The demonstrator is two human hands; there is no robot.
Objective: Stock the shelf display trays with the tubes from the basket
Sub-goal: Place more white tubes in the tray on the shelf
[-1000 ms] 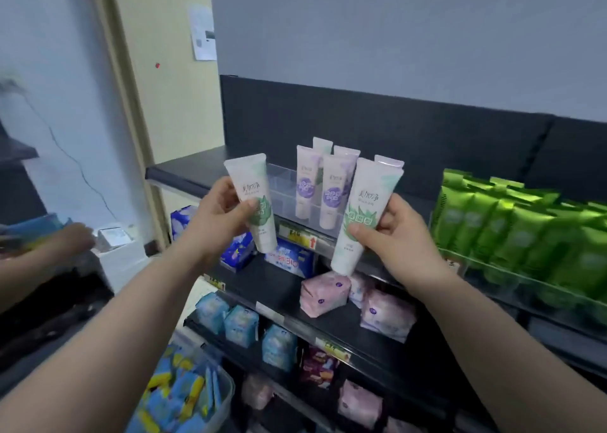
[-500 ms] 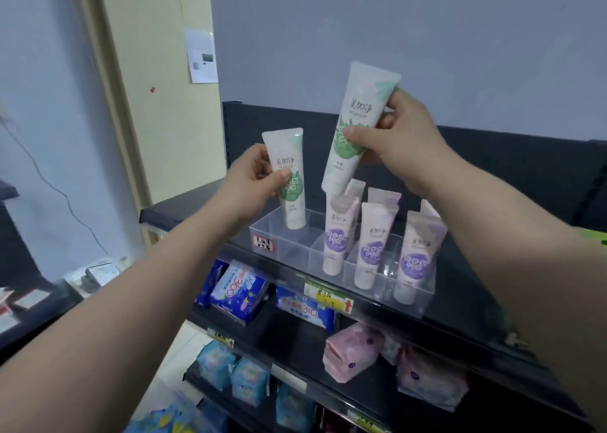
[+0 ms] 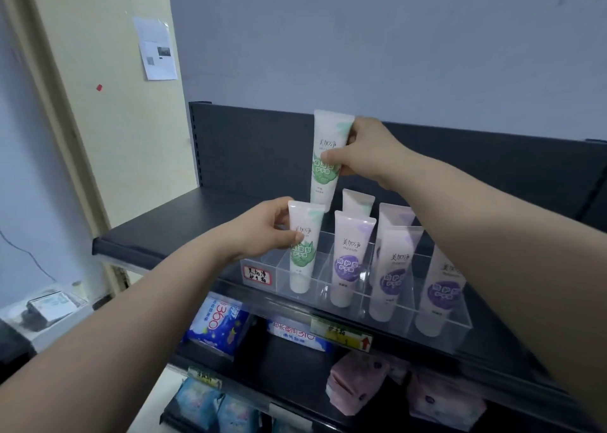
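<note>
A green-and-white tube [image 3: 302, 252] is pinched near its crimped top between the thumb, laid on the front, and the fingers curled behind it. The grip belongs to the left hand [image 3: 262, 232], whose bare forearm is stretched in from the lower left. This tube is held upright, cap down, with its lower end inside a compartment near the left end of the clear tray [image 3: 460, 326]. Whether the cap is resting on the tray floor cannot be told.

A second green tube [image 3: 328, 156] is pinched at mid-body, the thumb on its printed face and the other fingers wrapped round its right edge. It is gripped by the right hand [image 3: 364, 150] and held in the air above the tray's back rows, cap down and almost upright. Its lower end is seen just behind the top of the first tube.

Three purple-labelled tubes [image 3: 349, 261] are stood cap down along the tray's front, with more behind them. A handwritten label [image 3: 258, 275] is stuck on the tray's left front. The tray is set on the top black shelf [image 3: 157, 232], a yellow price tag [image 3: 341, 332] is fixed to the shelf edge, and blue packs [image 3: 218, 324] and pink packs [image 3: 354, 386] are laid on the shelves below
</note>
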